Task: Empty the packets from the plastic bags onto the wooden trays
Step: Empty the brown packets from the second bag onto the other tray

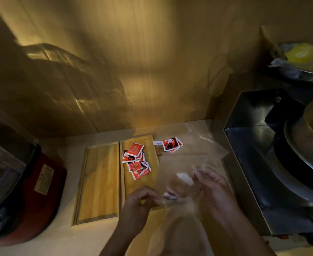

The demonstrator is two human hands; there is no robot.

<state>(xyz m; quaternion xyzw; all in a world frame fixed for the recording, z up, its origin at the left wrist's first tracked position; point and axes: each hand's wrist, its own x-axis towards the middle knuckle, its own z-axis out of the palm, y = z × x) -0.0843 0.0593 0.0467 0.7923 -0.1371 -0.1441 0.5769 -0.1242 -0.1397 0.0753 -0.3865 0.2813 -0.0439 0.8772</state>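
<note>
Head view — both hands, left and right, pinch a blurred clear plastic bag over right tray's near edge — red packets at its far end.

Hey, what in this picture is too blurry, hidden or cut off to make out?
- Head view: the clear bag between the left hand and right hand is motion-blurred; its contents are unclear.
- Print on the red packets is too small to read.
- The red appliance is cut off by the left edge.
- The label on it is too small to read.
</note>
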